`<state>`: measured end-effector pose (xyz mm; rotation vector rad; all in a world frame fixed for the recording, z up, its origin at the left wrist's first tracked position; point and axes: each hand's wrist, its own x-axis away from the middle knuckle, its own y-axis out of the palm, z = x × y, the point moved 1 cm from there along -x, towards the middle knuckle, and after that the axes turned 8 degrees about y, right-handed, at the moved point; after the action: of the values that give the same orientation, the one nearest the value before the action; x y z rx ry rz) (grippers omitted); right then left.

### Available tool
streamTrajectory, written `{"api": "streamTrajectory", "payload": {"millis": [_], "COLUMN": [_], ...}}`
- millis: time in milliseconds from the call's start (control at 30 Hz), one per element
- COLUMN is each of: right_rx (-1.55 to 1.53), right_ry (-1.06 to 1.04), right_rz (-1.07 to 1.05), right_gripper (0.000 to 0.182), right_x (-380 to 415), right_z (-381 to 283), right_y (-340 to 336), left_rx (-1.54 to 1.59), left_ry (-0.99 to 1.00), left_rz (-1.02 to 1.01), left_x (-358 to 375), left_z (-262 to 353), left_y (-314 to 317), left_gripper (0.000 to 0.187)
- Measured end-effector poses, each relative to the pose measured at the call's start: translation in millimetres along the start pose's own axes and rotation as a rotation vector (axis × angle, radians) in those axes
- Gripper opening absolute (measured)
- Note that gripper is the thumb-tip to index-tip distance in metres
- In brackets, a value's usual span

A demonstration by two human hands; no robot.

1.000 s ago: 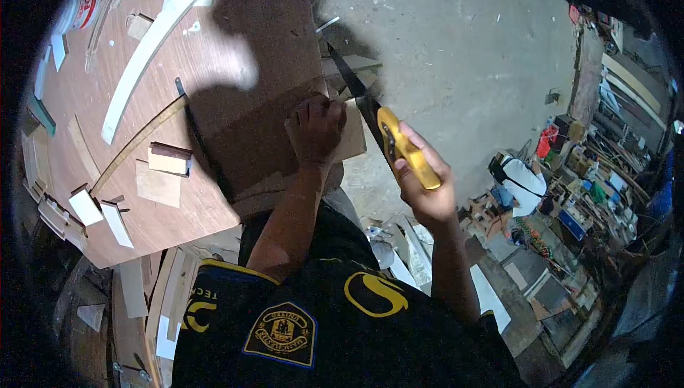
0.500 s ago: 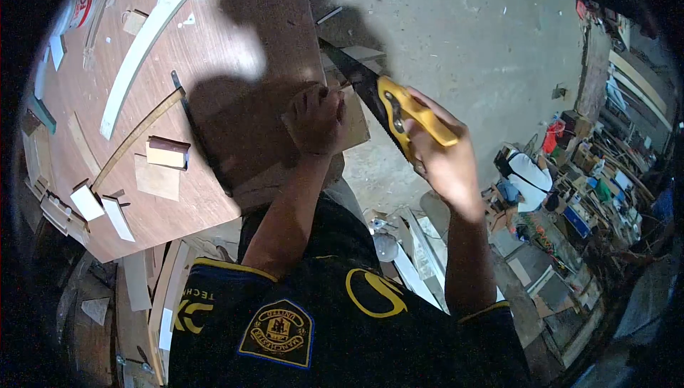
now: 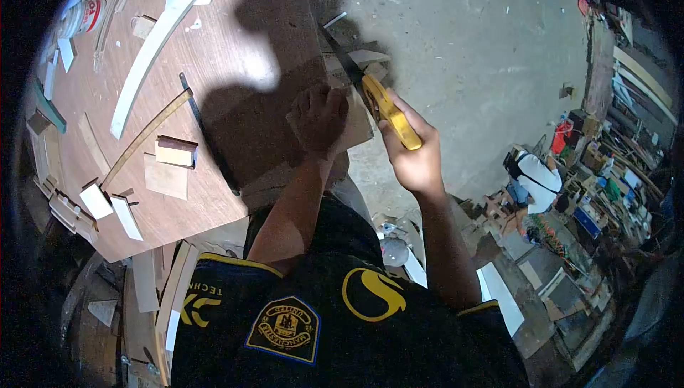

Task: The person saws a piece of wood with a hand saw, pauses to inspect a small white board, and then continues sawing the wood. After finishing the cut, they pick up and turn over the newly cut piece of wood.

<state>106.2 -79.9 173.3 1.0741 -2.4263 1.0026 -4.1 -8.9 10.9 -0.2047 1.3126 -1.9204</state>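
Observation:
In the head view my left hand [image 3: 319, 119] presses down on a flat wooden board [image 3: 356, 126] at the table's right edge, its fingers bent over the wood. The board juts out past the edge, in shadow. My right hand [image 3: 413, 151] is wrapped round the yellow handle of a hand saw [image 3: 349, 66]. The dark blade points up and left, close beside the jutting board; whether its teeth touch the wood I cannot tell.
The brown table [image 3: 214, 206] bears a long curved white strip [image 3: 146, 53], a bow saw [image 3: 203, 128], small wooden blocks [image 3: 176, 153] and a white-red bucket [image 3: 84, 17]. A person [image 3: 533, 180] crouches at the right among piled wood scraps.
My right hand and the saw have moved left and slightly down, with the blade nearer the board. My left hand stays on the board. The whole view has shifted slightly.

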Motion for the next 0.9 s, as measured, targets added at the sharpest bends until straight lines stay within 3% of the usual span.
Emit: {"api": "streamTrajectory", "payload": {"millis": [67, 133, 233, 300, 400, 433, 467, 500, 567, 600, 633, 667, 700, 767, 833, 900], "right_rx": [0.021, 0.081, 0.041, 0.074, -0.299, -0.305, -0.073, 0.161, 0.11, -0.045, -0.062, -0.493, -0.922, -0.039, -0.615, -0.742], "right_ry": [-0.035, -0.172, -0.023, -0.058, -0.04, -0.042, -0.331, -0.62, -0.332, -0.4, -0.405, -0.358, -0.293, -0.457, -0.472, -0.232], "right_rz": [-0.008, 0.017, 0.016, 0.041, 0.163, 0.166, 0.24, 0.315, 0.266, 0.459, 0.453, 0.55, 0.638, 0.711, 0.688, 0.803], "right_gripper": [0.04, 0.041, 0.042, 0.043, 0.048, 0.048, 0.047, 0.047, 0.043, 0.043, 0.043, 0.047, 0.05, 0.051, 0.041, 0.043], "right_x": [1, 6, 16, 21, 32, 38, 43, 47, 63, 58, 54, 52, 50, 47, 40, 39], "right_z": [2, 4, 3, 23, 94, 127, 157, 171, 143, 137, 147, 162, 177, 188, 113, 96], "right_y": [5, 12, 17, 13, 14, 22, 33, 41, 56, 65, 68, 68, 63, -14, -60, -97], "left_rx": [-0.212, -0.166, -0.085, -0.049, -0.125, 0.465, 1.049, 1.04, 0.307, 0.293, 0.151, 0.009, -0.004, 0.068, 0.037, -0.022], "left_ry": [-0.034, -0.034, -0.02, 0.006, 0.081, -0.259, -0.6, -0.59, -0.236, -0.231, -0.129, -0.024, -0.015, -0.095, -0.065, 0.004], "left_rz": [-0.13, -0.079, -0.002, 0.016, 0.021, 0.024, 0.025, 0.028, -0.119, -0.114, -0.041, 0.026, 0.024, 0.008, -0.07, -0.057], "left_x": [-4, -2, -2, 3, 9, 14, 17, 11, -7, -3, 1, 6, 4, -3, -1, -1], "left_z": [7, 6, 1, -5, -12, -18, -20, -16, -1, -3, -4, -6, -4, 8, 4, 5], "left_y": [-7, -1, 7, 14, 31, 39, 44, 34, 3, 7, 12, 15, 13, 4, 7, 9], "left_gripper": [0.011, 0.01, 0.011, 0.013, 0.014, 0.014, 0.015, 0.015, 0.016, 0.016, 0.017, 0.018, 0.018, 0.02, 0.023, 0.025]}}
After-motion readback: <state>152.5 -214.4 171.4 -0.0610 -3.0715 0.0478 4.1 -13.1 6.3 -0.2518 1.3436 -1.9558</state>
